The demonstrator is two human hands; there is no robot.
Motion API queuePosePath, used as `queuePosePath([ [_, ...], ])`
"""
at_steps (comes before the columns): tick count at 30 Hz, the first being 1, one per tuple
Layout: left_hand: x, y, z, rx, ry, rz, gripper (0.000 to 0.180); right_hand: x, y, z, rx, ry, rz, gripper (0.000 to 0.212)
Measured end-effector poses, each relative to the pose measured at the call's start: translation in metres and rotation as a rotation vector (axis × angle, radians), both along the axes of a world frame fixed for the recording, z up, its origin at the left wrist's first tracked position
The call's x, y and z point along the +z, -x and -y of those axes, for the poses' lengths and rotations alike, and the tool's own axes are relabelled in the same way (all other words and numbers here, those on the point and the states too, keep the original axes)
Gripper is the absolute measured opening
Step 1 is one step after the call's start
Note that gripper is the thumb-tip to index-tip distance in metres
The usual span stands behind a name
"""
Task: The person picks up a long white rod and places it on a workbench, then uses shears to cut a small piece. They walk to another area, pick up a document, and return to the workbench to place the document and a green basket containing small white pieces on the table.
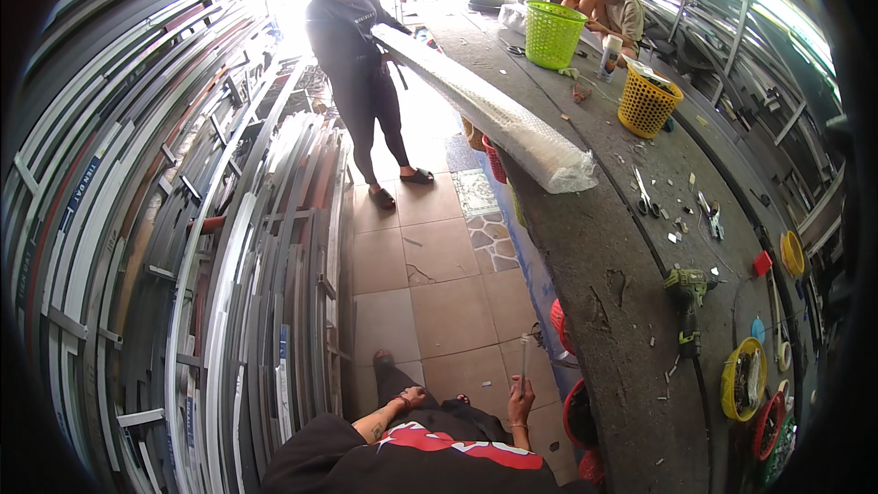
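My left hand (413, 397) rests on my dark trouser leg, holding nothing, its fingers lying loosely on the cloth. Beside the workbench, my right hand (521, 396) is closed round a slim, pale, see-through rod (525, 356) that points upward; its exact kind is too small to make out. Farther ahead, a long bundle in bubble wrap (494, 101) slants across the workbench (585, 265). Its near end lies on the bench top, while a standing person in dark clothes (352, 55) holds the far end. Neither of my hands touches it.
On the bench are a green basket (553, 34), a yellow basket (647, 101), scissors (647, 194), a cordless drill (688, 297) and small scraps. Racks of metal profiles (229, 265) line the left. Another person (615, 9) sits beyond the bench. Tiled floor (439, 261) runs between.
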State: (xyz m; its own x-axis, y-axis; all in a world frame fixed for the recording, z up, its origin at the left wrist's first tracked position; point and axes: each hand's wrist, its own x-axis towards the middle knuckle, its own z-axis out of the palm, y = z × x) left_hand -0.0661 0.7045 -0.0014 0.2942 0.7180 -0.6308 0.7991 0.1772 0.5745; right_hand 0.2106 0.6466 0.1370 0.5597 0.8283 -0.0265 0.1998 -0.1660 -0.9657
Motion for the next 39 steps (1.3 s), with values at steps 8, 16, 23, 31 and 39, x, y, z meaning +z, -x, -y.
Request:
queuePosePath([
  [8,0.007,-0.006,0.0,-0.013,0.113,-0.05,0.036,-0.008,-0.002,0.007,-0.016,-0.001,0.066,0.028],
  [16,0.015,-0.008,0.001,-0.05,0.083,-0.044,0.034,0.017,-0.009,0.014,0.109,-0.029,0.419,0.016],
  [23,0.002,-0.01,-0.002,-0.146,0.131,-0.069,0.033,0.033,-0.01,0.018,-0.043,-0.04,0.366,0.02],
  [31,-0.005,-0.009,0.003,-0.142,0.059,-0.008,0.035,0.032,0.001,0.028,-0.125,-0.098,0.245,0.033],
  [39,-0.012,-0.011,0.0,-0.23,0.147,-0.023,0.038,0.041,-0.016,-0.018,0.23,0.304,-0.154,0.039],
])
